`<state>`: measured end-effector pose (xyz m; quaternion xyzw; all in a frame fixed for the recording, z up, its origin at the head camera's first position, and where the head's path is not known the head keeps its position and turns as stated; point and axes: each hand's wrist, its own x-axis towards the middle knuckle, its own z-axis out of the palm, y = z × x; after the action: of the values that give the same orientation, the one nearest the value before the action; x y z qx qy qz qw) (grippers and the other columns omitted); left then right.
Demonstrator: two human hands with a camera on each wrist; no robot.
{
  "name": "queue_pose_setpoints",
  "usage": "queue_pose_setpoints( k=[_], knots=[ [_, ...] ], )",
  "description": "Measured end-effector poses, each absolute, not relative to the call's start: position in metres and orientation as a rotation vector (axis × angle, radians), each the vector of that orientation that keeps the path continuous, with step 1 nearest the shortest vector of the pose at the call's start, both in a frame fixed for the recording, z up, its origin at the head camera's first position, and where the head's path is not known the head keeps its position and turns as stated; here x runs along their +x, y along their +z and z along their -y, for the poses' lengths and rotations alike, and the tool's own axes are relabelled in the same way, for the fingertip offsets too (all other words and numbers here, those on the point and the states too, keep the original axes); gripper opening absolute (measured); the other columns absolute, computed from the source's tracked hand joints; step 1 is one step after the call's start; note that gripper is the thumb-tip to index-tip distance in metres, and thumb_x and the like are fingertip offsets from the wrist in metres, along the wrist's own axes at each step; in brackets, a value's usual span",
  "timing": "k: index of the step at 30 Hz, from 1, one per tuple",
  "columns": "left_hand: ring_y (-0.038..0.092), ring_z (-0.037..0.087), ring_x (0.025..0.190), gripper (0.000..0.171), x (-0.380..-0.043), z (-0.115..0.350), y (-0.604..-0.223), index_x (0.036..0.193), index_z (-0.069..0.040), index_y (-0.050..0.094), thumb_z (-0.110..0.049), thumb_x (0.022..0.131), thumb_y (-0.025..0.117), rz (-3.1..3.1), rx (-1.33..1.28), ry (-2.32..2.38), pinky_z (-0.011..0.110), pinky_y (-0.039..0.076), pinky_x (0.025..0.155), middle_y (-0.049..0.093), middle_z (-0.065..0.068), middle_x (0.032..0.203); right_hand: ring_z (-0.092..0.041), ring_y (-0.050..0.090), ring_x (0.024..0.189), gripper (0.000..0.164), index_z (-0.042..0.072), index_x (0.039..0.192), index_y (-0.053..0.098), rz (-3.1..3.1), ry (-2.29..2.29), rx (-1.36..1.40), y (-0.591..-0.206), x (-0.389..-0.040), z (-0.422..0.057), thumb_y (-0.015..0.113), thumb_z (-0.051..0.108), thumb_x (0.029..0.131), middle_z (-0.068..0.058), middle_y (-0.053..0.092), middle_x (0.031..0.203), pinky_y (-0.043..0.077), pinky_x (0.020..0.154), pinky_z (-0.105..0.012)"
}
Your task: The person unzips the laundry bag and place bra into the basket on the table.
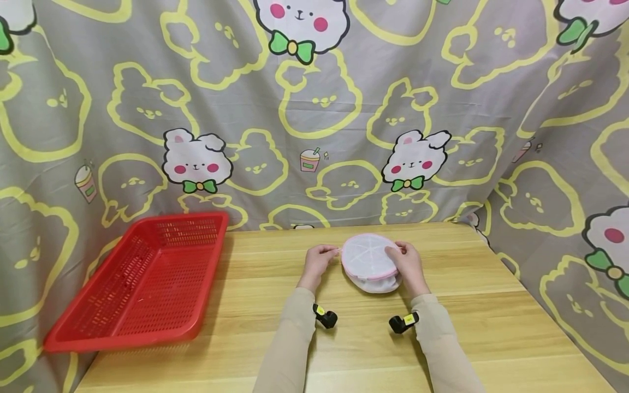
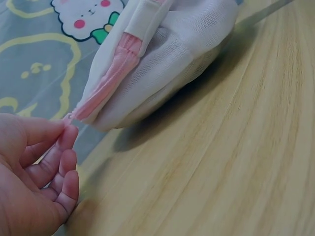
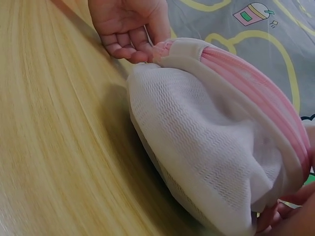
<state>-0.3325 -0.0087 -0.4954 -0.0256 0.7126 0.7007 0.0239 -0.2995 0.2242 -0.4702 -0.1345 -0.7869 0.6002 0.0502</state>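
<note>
A round white mesh laundry bag (image 1: 369, 255) with a pink zipper (image 2: 109, 81) around its side is held over the far part of the table. My left hand (image 1: 317, 265) pinches a small pink piece at the zipper's left end between thumb and index finger; its other fingers are loosely curled. On the opposite side my right hand (image 1: 409, 267) grips the bag's edge, thumb on the top panel and fingers beneath. A white fabric tab (image 3: 186, 49) covers part of the zipper. The bag's lower mesh side (image 3: 197, 132) sags in soft folds.
A red plastic basket (image 1: 194, 322) with slotted walls stands at the left of the wooden table (image 1: 236, 349). Behind the table hangs a grey patterned curtain (image 1: 255, 109), which also runs along the right side. Black cameras (image 1: 326, 317) sit on both wrists.
</note>
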Motion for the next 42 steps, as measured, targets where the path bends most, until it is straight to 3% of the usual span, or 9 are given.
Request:
queue_pose_setpoints(
  k=[6,17,26,36,42],
  knots=[
    [0.065,0.027,0.092,0.015,-0.334,0.008,-0.496,0.101,-0.002,0.074,-0.011,0.09,0.068,-2.203,-0.081,2.155,0.033,0.055,0.081,0.072,0.008,0.094,-0.035,0.043,0.132,0.066,-0.003,0.146,0.033,2.457,1.861,-0.352,-0.471,-0.298,-0.225,0.06,0.029,0.095,-0.025,0.04,0.147,0.033,0.115,-0.046],
    [0.067,0.022,0.093,0.017,-0.331,0.01,-0.5,0.101,-0.002,0.073,-0.012,0.089,0.07,-2.206,-0.07,2.176,0.031,0.055,0.083,0.073,0.011,0.101,-0.038,0.042,0.133,0.061,-0.005,0.144,0.036,2.474,1.805,-0.362,-0.471,-0.298,-0.22,0.059,0.021,0.094,-0.028,0.04,0.146,0.034,0.115,-0.048],
    [0.063,0.021,0.085,0.016,-0.329,0.013,-0.503,0.099,-0.002,0.073,-0.013,0.089,0.071,-2.204,-0.058,2.181,0.027,0.053,0.075,0.071,0.005,0.093,-0.038,0.042,0.133,0.057,-0.007,0.14,0.039,2.436,1.704,-0.404,-0.475,-0.302,-0.215,0.058,0.015,0.091,-0.028,0.043,0.143,0.033,0.115,-0.048],
    [0.06,0.04,0.096,0.02,-0.329,0.016,-0.503,0.105,0.006,0.07,-0.008,0.092,0.065,-2.202,-0.007,2.141,0.045,0.052,0.084,0.07,0.02,0.101,-0.039,0.041,0.133,0.054,-0.009,0.14,0.038,2.41,1.701,-0.387,-0.48,-0.304,-0.213,0.054,0.01,0.092,-0.029,0.041,0.144,0.032,0.115,-0.05],
    [0.059,0.024,0.085,0.019,-0.328,0.019,-0.501,0.103,0.001,0.071,-0.013,0.091,0.068,-2.149,0.008,2.162,0.036,0.052,0.079,0.071,0.007,0.09,-0.039,0.04,0.134,0.053,-0.009,0.14,0.037,2.394,1.713,-0.392,-0.48,-0.304,-0.212,0.054,0.01,0.093,-0.029,0.041,0.144,0.031,0.116,-0.049]
  ],
)
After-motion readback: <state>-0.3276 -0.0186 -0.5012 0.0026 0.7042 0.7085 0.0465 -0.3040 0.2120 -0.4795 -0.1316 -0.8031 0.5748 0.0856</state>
